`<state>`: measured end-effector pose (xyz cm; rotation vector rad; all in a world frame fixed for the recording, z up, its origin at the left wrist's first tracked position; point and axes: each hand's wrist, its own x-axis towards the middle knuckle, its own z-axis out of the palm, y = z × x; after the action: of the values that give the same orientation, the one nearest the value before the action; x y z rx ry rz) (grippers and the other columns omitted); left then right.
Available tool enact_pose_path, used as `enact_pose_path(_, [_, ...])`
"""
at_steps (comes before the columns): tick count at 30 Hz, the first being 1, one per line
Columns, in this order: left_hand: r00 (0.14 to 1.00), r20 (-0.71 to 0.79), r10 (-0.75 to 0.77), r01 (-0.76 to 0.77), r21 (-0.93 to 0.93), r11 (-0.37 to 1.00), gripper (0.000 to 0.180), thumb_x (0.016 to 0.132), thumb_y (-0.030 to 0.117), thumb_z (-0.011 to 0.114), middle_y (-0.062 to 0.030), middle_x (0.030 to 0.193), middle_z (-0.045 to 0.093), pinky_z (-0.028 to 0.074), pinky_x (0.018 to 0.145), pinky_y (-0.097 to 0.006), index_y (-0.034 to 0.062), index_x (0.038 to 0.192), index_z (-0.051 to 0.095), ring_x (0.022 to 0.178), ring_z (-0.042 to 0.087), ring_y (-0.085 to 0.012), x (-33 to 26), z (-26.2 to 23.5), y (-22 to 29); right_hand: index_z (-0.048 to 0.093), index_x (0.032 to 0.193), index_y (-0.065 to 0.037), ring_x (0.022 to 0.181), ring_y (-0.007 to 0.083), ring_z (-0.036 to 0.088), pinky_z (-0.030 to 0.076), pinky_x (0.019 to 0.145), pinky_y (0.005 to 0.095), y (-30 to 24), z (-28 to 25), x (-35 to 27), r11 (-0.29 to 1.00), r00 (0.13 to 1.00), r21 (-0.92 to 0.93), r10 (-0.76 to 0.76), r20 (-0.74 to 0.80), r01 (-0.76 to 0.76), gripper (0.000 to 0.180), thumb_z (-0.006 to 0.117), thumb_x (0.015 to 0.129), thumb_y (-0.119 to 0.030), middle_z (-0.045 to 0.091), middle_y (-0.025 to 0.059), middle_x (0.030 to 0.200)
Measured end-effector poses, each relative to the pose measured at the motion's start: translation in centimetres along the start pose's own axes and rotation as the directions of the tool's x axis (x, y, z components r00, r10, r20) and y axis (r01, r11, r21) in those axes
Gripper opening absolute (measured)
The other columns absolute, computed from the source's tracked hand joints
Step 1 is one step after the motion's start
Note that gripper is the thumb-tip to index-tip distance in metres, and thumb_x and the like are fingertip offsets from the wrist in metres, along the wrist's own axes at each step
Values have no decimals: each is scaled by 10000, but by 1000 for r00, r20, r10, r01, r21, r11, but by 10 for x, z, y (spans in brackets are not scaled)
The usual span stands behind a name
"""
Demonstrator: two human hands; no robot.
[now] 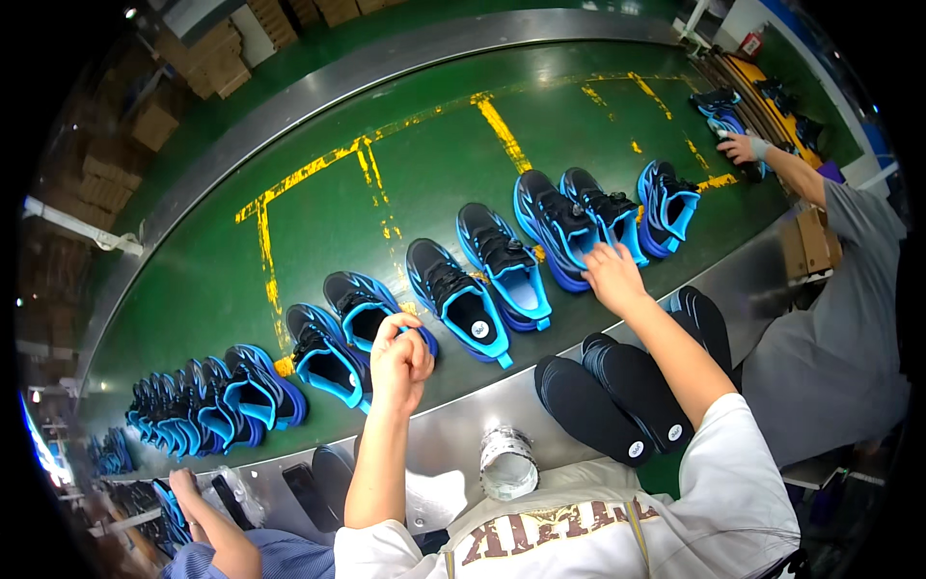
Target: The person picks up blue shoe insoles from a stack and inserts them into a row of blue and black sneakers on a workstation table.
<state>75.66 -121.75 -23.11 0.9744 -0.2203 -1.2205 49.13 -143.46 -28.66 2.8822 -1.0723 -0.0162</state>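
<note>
My right hand (615, 277) is at the collar of a black and blue sneaker (552, 217), its fingers bent over the heel edge and partly hidden there. Close against that shoe, on its right, stands another sneaker (600, 205). My left hand (400, 365) is raised with curled fingers in front of a sneaker (363, 301); whether anything small is in it I cannot make out. Between my hands, a sneaker (451, 289) with a round white sticker inside and a sneaker (499, 253) with a pale inside stand side by side, toes pointing away.
Several sneakers (253, 391) line the green belt (318, 227) at left. Black insoles (603, 405) lie on the metal ledge (473, 394) near my right arm, with a round container (508, 463) before me. Co-workers' hands show at far right (741, 148) and lower left (183, 482).
</note>
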Motion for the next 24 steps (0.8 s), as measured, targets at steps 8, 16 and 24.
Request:
enact_pose_path(8, [740,496,454,-537,842,-45,172,766,175,584,-150,783,577,474,604,-353,26,852,574,682,583,-308,49,86,-29,571,1030,-58,961,310,509,419,814,380,-9,-70,-96,934,991,354,9,-131,38,285,593,759,-143,530,141,1017])
enact_pose_path(16, [774,630,58,-453,615,-646,299,763,169,541,-108,896,493,493,516,-357,12,1012,485,602,605,-260,124,70,-68,367,1275,-23,1085,438,423,369,917,420,-36,-91,-250,845,892,333,312,327,-418,671,653,730,-292,374,306,1224])
enact_pose_path(24, [906,402,132,-408,913,20,378,821,322,538,-207,879,585,434,763,-408,-28,959,580,872,552,-367,134,74,-44,540,1081,59,1014,337,535,405,873,335,11,-155,-172,711,867,568,498,9,-415,367,589,795,-166,511,235,1142])
